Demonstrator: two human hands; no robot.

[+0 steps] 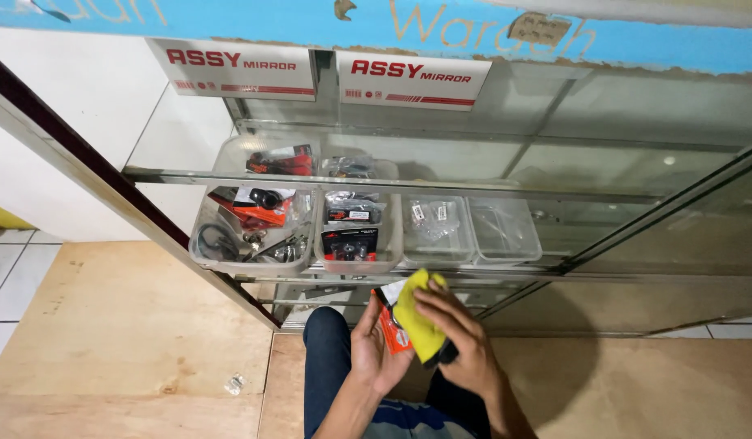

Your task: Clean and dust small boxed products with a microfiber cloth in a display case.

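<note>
My left hand [374,349] holds a small flat packet [390,323] with red, white and black print, palm turned up. My right hand [457,341] presses a yellow cloth [415,319] against the packet, fingers curled over the cloth. Both hands are low in the view, in front of a glass display cabinet [441,183] and above my knee in dark trousers [327,358].
Clear plastic tubs sit on the glass shelf: one with black rings and red-carded parts [250,232], one with packaged parts [351,236], two nearly bare [473,232]. White boxes [327,73] rest on top. The floor is plywood [124,325], with a scrap of clear wrapper [234,384].
</note>
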